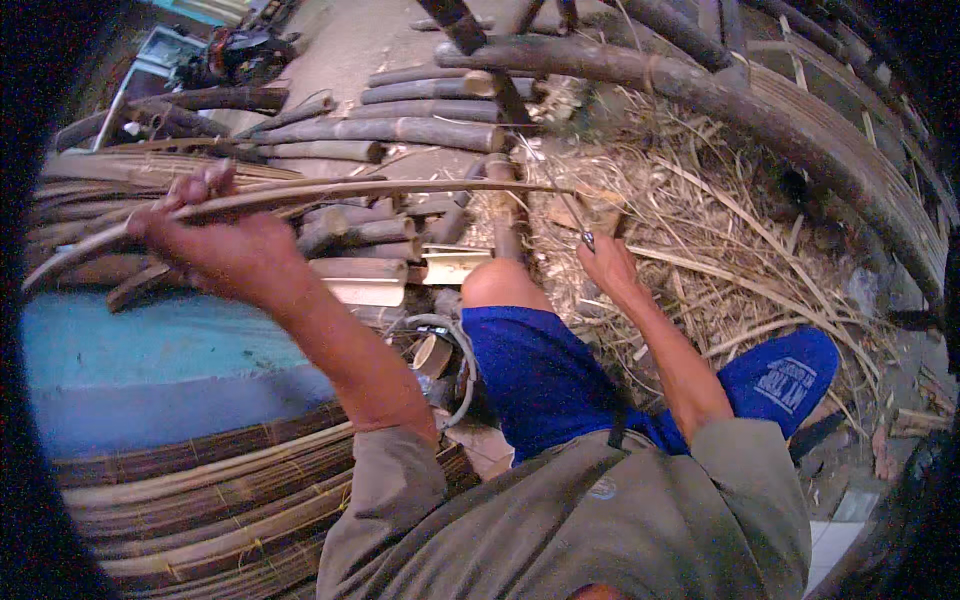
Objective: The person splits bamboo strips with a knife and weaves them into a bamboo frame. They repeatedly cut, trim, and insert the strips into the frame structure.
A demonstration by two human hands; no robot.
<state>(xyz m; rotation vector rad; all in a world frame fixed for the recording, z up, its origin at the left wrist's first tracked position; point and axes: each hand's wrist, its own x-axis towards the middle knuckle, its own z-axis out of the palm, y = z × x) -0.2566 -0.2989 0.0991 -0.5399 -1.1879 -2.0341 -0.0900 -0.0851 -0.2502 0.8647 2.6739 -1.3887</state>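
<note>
My left hand (225, 240) is raised at the left, its fingers closed around a long, narrow bamboo strip (390, 187). The strip bends slightly and runs rightward across the view, its far end close to my right hand. My right hand (608, 262) grips a knife (587, 238) by the handle; the thin blade slants up and left and crosses the strip near its right end. Whether the edge touches the strip I cannot tell. Below that end, a bamboo pole (508, 225) extends forward from beside my bare knee.
Curly shavings (690, 210) cover the ground at the right. Cut bamboo poles (420, 132) lie ahead, with a thick horizontal pole (640, 72) at the upper right. Left are a turquoise surface (150, 340), bundled strips (200, 490) and a grey hoop-shaped handle (468, 370).
</note>
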